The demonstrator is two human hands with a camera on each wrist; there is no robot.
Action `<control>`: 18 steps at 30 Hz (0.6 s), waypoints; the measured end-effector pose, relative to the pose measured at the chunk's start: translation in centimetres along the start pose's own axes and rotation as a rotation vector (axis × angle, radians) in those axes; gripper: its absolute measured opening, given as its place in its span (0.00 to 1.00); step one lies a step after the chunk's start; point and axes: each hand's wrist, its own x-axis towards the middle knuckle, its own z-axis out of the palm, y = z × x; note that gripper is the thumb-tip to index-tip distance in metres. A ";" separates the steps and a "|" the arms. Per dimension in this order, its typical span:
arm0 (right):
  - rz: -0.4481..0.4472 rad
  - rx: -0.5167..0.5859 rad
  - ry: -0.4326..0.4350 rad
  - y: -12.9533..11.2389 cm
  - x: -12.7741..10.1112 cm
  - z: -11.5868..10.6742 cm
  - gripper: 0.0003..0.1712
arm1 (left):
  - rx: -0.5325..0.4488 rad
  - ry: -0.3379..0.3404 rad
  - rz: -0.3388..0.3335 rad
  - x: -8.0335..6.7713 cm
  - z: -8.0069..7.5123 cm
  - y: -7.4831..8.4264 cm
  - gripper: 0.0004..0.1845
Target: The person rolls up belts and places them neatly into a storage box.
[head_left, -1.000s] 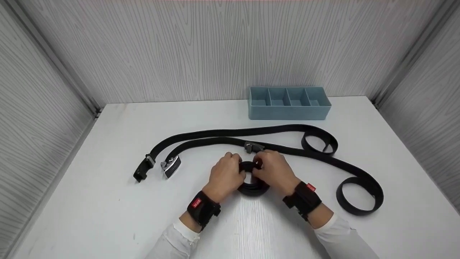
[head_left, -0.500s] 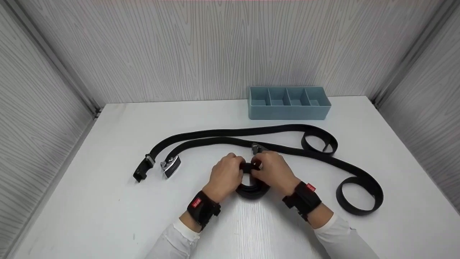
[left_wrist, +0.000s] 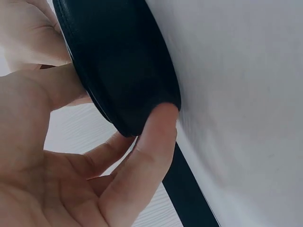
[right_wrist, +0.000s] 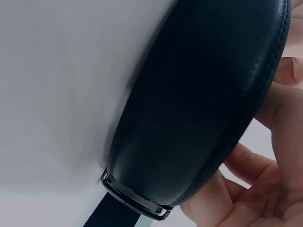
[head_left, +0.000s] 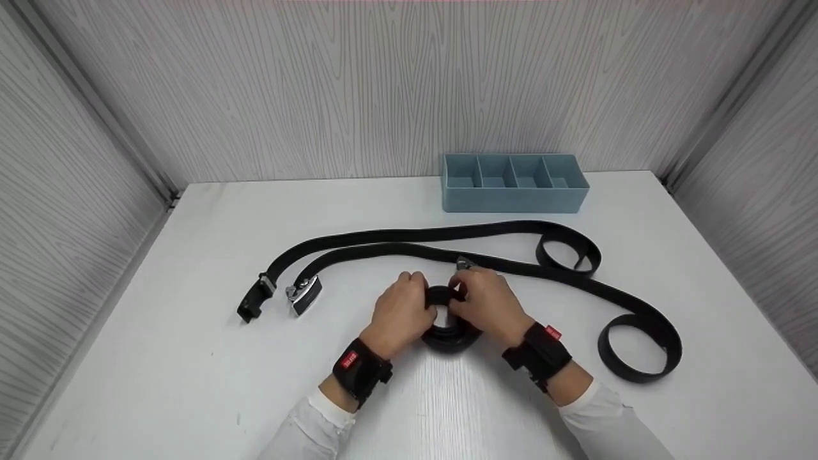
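Note:
A black belt wound into a tight coil (head_left: 449,329) stands on the white table (head_left: 192,358) between my two hands. My left hand (head_left: 401,311) grips its left side, thumb and fingers curled around the roll (left_wrist: 118,66). My right hand (head_left: 487,303) grips the right side, fingers wrapped over the outer turn (right_wrist: 203,109). The coil's metal buckle (head_left: 464,262) peeks out past my right fingers and shows as a dark metal edge (right_wrist: 135,201) in the right wrist view.
Two more black belts (head_left: 409,239) lie stretched across the table behind my hands, with buckles (head_left: 304,295) at the left and loops (head_left: 639,348) at the right. A blue-grey divided box (head_left: 514,184) stands by the back wall.
The coil has turned a little between my hands, and its buckle has slid to the right and further under my right fingers. Both hands stay in place.

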 end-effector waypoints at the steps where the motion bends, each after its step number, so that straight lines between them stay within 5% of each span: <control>1: 0.001 0.004 -0.002 0.0 0.0 0.0 0.10 | 0.003 0.005 0.008 0.0 0.0 0.0 0.11; 10: -0.013 0.035 -0.019 -0.2 0.1 0.2 0.08 | 0.051 0.044 0.088 -0.1 0.0 -0.1 0.08; 18: 0.002 0.033 -0.019 -0.2 0.1 0.2 0.09 | 0.019 0.007 0.030 0.0 0.0 0.0 0.09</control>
